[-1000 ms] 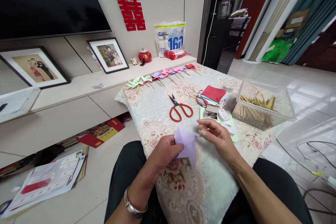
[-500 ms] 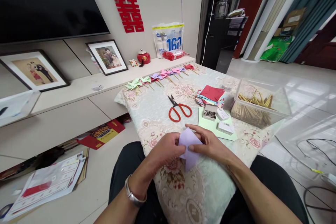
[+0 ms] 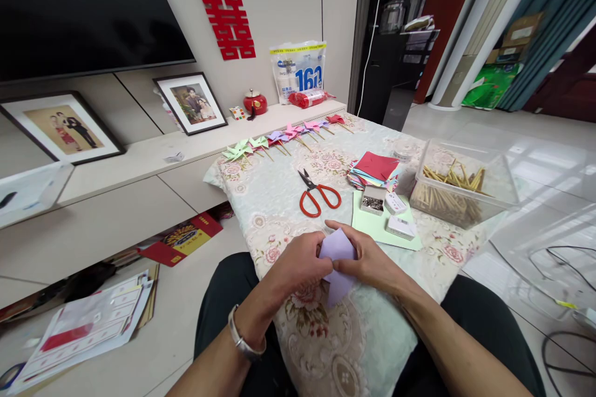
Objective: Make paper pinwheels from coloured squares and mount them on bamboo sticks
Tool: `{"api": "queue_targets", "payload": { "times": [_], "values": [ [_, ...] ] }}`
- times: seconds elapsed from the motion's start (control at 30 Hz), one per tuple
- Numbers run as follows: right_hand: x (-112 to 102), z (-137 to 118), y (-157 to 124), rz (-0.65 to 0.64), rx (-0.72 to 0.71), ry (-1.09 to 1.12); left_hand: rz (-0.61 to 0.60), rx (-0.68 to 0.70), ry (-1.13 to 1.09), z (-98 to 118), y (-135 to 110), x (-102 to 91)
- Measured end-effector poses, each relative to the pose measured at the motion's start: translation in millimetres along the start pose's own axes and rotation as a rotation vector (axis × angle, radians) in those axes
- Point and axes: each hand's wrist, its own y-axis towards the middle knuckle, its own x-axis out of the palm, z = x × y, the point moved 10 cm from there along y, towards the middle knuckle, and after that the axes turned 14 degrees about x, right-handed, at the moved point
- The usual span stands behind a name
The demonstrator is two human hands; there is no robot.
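Observation:
A sheet of purple paper (image 3: 339, 245), partly folded or curled, is held between both hands above the near end of the cloth-covered table. My left hand (image 3: 307, 257) pinches its left side, thumb tip on the front. From the right, my right hand (image 3: 367, 254) grips the paper with the thumb across its middle and the fingers behind, partly hidden. Beyond the hands lie scissors (image 3: 317, 193) with orange handles. To their right, a small open box of metal pins (image 3: 372, 201) and white boxes (image 3: 400, 227) rest on light green paper (image 3: 365, 229).
Several finished paper pinwheels (image 3: 293, 130) on sticks line the table's far edge. A stack of coloured paper squares (image 3: 375, 167) sits near a clear plastic bin (image 3: 465, 198) of thin sticks. Behind the table runs a low cabinet (image 3: 139, 164) with framed photos (image 3: 190, 102).
The thumbs have drawn closer together at the middle of the purple paper, and the paper looks more curled. Both hands stay in nearly the same place.

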Motion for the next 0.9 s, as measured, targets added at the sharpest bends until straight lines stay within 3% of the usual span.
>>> {"api": "queue_targets", "payload": {
  "times": [0.13, 0.27, 0.37, 0.47, 0.67, 0.9],
  "values": [
    [-5.3, 2.3, 2.1, 0.031, 0.020, 0.084, 0.038, -0.030, -0.072, -3.1, -3.2, -6.3],
    [-15.9, 1.8, 3.5, 0.094, 0.011, 0.246, 0.166, -0.111, -0.397, -12.7, -15.8, -8.8],
    [-19.0, 1.1, 3.0, 0.118, 0.001, 0.369, 0.305, -0.108, -0.687, -11.2, -22.5, -0.6],
    [-16.5, 1.6, 2.2, 0.112, 0.000, 0.455, 0.361, -0.083, -0.818, -4.0, -23.7, 14.5],
    [-8.6, 7.7, 2.9, 0.060, 0.038, 0.490, 0.561, -0.134, -0.673, -10.0, -32.4, 6.9],
    [-1.8, 13.7, 4.6, -0.023, 0.086, 0.482, 0.553, -0.143, -0.577, -14.9, -35.6, 0.1]
  ]
}}
